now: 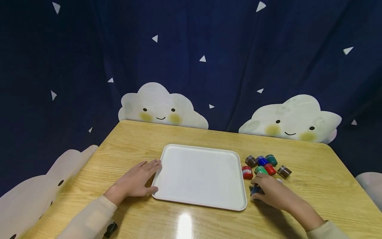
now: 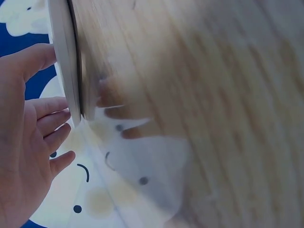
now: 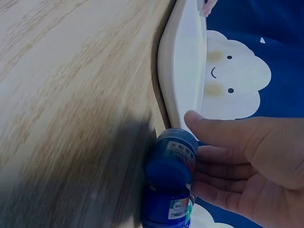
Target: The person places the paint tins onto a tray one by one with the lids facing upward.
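Observation:
A white rectangular tray lies on the wooden table. My left hand rests at its left edge, fingers spread and fairly straight, with fingertips and thumb at the rim. At the tray's right side, my right hand reaches down over a blue paint jar. Its thumb and fingers stand apart on either side of this jar, the thumb tip close to the lid and the fingertips partly hidden behind it. A darker blue jar is right beside that jar in the right wrist view.
Beyond my right hand is a cluster of small paint jars: red, brown, green, blue and dark green. Another brown jar lies to their right. A dark blue curtain hangs behind the table.

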{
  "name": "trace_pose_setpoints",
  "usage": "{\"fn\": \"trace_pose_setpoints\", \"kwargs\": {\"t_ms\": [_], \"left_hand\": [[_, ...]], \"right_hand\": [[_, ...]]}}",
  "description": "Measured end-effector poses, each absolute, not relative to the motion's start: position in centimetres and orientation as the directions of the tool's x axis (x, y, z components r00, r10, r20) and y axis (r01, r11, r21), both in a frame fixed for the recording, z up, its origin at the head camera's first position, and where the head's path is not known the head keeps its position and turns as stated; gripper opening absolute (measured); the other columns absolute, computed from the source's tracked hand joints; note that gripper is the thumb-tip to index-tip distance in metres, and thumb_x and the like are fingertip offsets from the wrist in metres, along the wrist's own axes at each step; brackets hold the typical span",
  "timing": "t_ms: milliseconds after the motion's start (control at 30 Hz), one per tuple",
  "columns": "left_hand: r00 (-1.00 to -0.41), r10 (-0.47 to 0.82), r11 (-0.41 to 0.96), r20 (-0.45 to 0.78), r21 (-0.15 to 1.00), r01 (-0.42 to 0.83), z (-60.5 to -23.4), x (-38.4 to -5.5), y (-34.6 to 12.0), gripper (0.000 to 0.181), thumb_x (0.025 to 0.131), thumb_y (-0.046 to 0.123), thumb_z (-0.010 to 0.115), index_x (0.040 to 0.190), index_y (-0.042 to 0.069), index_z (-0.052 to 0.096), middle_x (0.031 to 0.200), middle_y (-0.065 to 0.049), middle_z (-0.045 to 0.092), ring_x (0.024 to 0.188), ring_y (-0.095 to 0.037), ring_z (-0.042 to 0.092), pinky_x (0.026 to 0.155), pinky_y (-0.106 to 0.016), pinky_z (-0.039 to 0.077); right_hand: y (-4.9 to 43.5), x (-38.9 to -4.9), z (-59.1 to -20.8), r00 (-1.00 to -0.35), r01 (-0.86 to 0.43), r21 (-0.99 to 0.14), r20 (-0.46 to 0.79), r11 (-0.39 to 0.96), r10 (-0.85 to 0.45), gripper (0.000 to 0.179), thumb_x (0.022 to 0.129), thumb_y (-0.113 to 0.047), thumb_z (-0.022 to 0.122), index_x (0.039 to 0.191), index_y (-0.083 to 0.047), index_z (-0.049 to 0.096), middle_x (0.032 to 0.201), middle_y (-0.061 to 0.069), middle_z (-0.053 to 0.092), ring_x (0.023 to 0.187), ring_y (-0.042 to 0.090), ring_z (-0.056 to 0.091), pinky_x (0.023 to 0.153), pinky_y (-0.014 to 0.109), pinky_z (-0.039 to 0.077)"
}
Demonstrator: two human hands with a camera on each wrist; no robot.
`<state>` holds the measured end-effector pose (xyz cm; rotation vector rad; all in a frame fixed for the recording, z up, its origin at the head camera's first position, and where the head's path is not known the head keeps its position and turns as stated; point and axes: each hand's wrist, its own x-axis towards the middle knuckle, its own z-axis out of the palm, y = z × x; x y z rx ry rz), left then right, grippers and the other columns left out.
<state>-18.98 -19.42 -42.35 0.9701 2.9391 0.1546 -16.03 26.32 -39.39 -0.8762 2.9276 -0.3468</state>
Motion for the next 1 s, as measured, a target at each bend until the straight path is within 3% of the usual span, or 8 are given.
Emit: {"fn": "trace_pose_setpoints", "kwargs": {"t_ms": [333,667,1000], "left_hand": [[-0.804,0.594,0.802,-0.018,0.099,0.59,-42.2,-19.0,-19.5,0.077,0.085,0.043,0.064,0.143,-0.002,0.042,0.151,-0.018,0.041,0.141,-0.032,0.039,0.114,-0.051,0.034],[-0.81,0.586,0.806,-0.021,0.118,0.58,-42.6,-19.1,-19.4,0.08,0.084,0.046,0.064,0.144,-0.001,0.04,0.152,-0.016,0.04,0.142,-0.032,0.037,0.115,-0.051,0.033],[-0.81,0.586,0.806,-0.015,0.114,0.581,-42.6,-19.1,-19.5,0.08,0.084,0.047,0.064,0.144,0.0,0.041,0.152,-0.016,0.041,0.142,-0.031,0.038,0.116,-0.051,0.033]], "right_hand": [[25.5,-16.6,-39.1,-0.858,-0.482,-0.217,-0.081,0.849,-0.508,0.035,0.071,-0.021,0.083,0.099,-0.004,0.07,0.097,0.004,0.067,0.087,0.019,0.063,0.07,0.031,0.056],[25.4,-16.9,-39.7,-0.843,-0.516,-0.188,-0.057,0.835,-0.534,0.037,0.065,-0.018,0.086,0.094,-0.003,0.069,0.093,0.005,0.069,0.086,0.022,0.065,0.073,0.037,0.056],[25.3,-17.1,-39.9,-0.853,-0.491,-0.183,-0.094,0.851,-0.513,0.033,0.064,-0.015,0.086,0.091,-0.006,0.069,0.089,0.001,0.067,0.083,0.017,0.062,0.071,0.035,0.056]]}}
